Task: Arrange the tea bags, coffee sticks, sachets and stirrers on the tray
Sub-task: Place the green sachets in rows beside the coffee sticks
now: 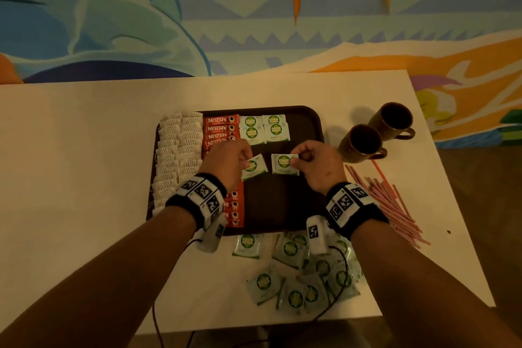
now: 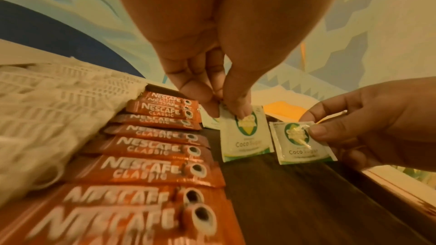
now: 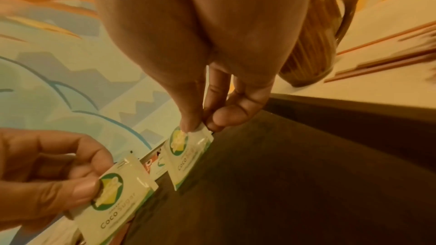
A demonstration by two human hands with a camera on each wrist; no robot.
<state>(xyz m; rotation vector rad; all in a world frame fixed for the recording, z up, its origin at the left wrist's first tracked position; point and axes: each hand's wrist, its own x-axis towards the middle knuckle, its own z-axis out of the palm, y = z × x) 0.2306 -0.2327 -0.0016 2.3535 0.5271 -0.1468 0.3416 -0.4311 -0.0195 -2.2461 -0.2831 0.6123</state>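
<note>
A dark tray (image 1: 308, 133) holds white tea bags (image 1: 176, 147) along its left side, red Nescafe coffee sticks (image 1: 220, 128) beside them, and several coco sugar sachets (image 1: 262, 128) laid at the back. My left hand (image 1: 230, 162) pinches one coco sugar sachet (image 1: 255, 167) (image 2: 245, 135) by its top, just above the tray's middle. My right hand (image 1: 312, 162) pinches a second sachet (image 1: 284, 164) (image 3: 188, 153) beside it. More loose sachets (image 1: 299, 271) lie on the table in front of the tray. Pink stirrers (image 1: 387, 198) lie to the tray's right.
Two brown mugs (image 1: 377, 133) stand on the white table (image 1: 70, 164) right of the tray, behind the stirrers. The tray's right half is bare dark surface. A painted wall rises behind the table. Cables run from my wristbands over the near table edge.
</note>
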